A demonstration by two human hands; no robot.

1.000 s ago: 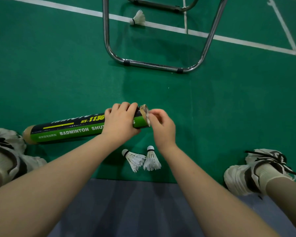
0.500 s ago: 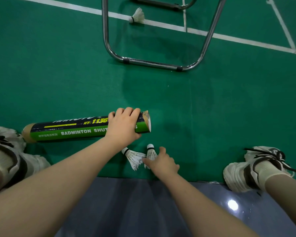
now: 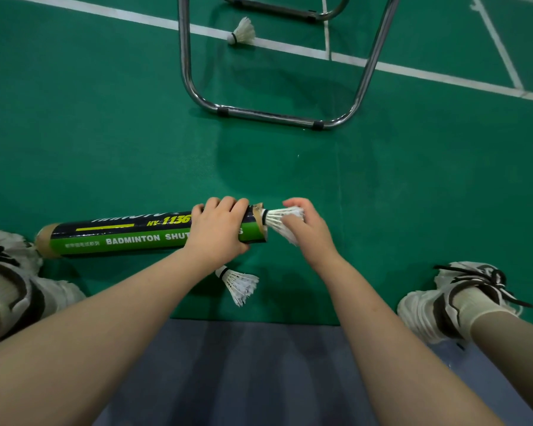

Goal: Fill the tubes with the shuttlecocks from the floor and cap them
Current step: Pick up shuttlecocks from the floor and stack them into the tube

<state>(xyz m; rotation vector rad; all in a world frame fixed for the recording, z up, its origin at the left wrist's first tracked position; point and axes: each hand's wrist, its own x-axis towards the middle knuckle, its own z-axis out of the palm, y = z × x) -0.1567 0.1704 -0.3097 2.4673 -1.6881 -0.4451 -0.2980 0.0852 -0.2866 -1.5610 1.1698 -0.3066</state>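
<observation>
**Shuttlecock at the tube mouth, one left beside us**

Half a sec ago our right hand point(image 3: 308, 233) was down on the floor point(image 3: 105, 133) at the pair of shuttlecocks. Now it's up w/ the held shuttlecock point(image 3: 276, 219), fingers point(image 3: 293, 224) curled round the feathers and the cork end right at the open mouth of the tube point(image 3: 120, 238). So where two lay there's only the loose shuttlecock point(image 3: 239, 282), just below the left fingers, by the wrist.

Left hand point(image 3: 216, 233) has barely shifted vs 1 s ago: fingers wrapped over the tube near its open end, pinning it flat on the floor.

For the task, we judge we're mid-load, cork first and approx. lined up, so a push should slide it in. After that comes the loose one, then the far shuttlecock point(image 3: 243, 32), well beyond the fingers on the white line under the chair frame point(image 3: 268, 115). No cap in view, so capping isn't done yet. How many are already inside the tube: can't tell.
</observation>
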